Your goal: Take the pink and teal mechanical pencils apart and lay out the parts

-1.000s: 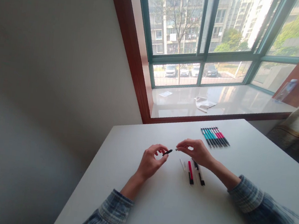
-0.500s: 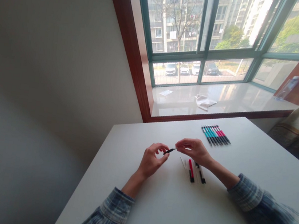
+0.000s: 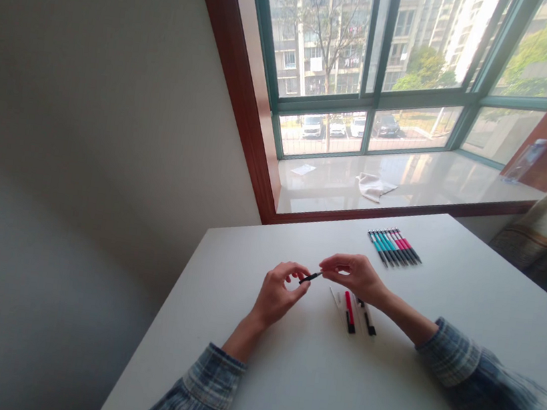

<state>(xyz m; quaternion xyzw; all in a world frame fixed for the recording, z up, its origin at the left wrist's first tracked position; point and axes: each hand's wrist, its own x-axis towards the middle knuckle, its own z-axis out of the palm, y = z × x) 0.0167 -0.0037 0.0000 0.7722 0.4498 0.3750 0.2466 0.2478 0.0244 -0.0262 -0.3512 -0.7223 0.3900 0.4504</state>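
Note:
Above the white table, my left hand (image 3: pixel 279 293) pinches a short black pen barrel (image 3: pixel 309 278) between thumb and fingertips. My right hand (image 3: pixel 352 274) has its thumb and forefinger closed at the barrel's upper right end, on a small silver pen tip (image 3: pixel 320 274) that they mostly hide. Below the right hand lie loose pen parts: a red-and-black barrel (image 3: pixel 350 312), a black clip-like part (image 3: pixel 370 327) with clear or white pieces, and thin white rods (image 3: pixel 334 298) at the left.
Several pens (image 3: pixel 393 248) with teal, pink and black bodies lie in a neat row at the back of the table (image 3: pixel 224 272). Behind it, the window sill holds a white cloth (image 3: pixel 375 187), a slip of paper (image 3: pixel 303 169) and a clear bottle (image 3: pixel 525 161). A wall rises at the left.
My right fingertips have shifted very slightly left toward the black barrel, and less of the silver tip shows between the hands. My left hand has hardly moved.

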